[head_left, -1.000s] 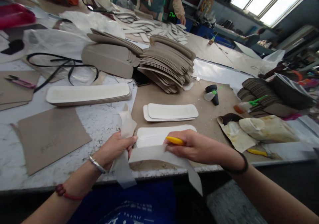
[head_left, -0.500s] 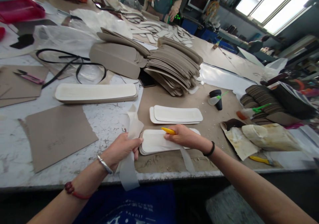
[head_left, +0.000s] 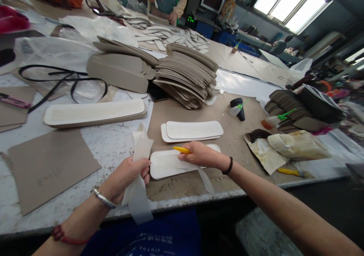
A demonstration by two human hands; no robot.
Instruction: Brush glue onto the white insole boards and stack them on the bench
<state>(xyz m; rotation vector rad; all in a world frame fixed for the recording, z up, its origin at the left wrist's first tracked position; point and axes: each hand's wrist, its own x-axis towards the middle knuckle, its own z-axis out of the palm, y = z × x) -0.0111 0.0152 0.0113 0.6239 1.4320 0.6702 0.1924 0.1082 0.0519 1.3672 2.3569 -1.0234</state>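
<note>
My left hand [head_left: 133, 174] is closed round whitish translucent strips [head_left: 141, 148], which stick up above the fist and hang down past the table edge. Its fingertips are at the left end of a long, round-cornered white panel [head_left: 163, 164]. Over that panel, my right hand [head_left: 197, 153] grips a yellow-handled tool [head_left: 181, 149], whose working end is hidden under the fingers. A thin pale strip [head_left: 206, 180] trails from beneath the right hand toward the front edge. Just behind lie two overlapping white panels [head_left: 195, 129].
A stack of longer white-topped panels [head_left: 95, 112] lies left. Grey-brown pieces [head_left: 187, 77] are heaped behind. To the right are a small bottle with a green tip [head_left: 235, 110], a stained roll [head_left: 297, 145] and a yellow-handled brush [head_left: 291, 171]. Across the table stands a co-worker [head_left: 167, 2].
The view has turned slightly right, so the table and both hands appear farther left. Both hands keep their grips, and their places at the panel look nearly the same.
</note>
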